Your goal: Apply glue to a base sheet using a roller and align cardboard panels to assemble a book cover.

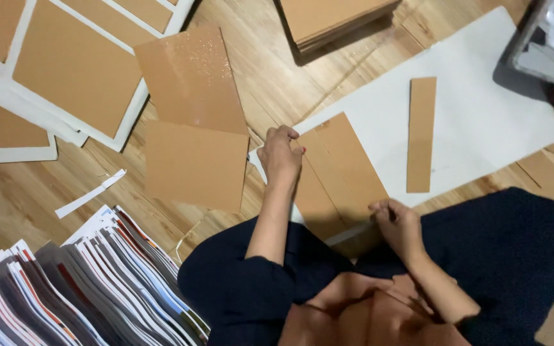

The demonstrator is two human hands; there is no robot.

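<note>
Lying at far left are finished boards [75, 64] already edged in white paper, above a fanned stack of printed sheets [91, 288] on the wooden floor [20, 198]. Two bare brown boards [193, 122] wait beside them. Centre, the left hand [280, 157] and right hand [395, 221] pinch opposite ends of a cardboard panel [341, 173] on white paper [482, 122], its wrapping apparently unfinished. A narrow strip [421, 134] lies loose.
</note>
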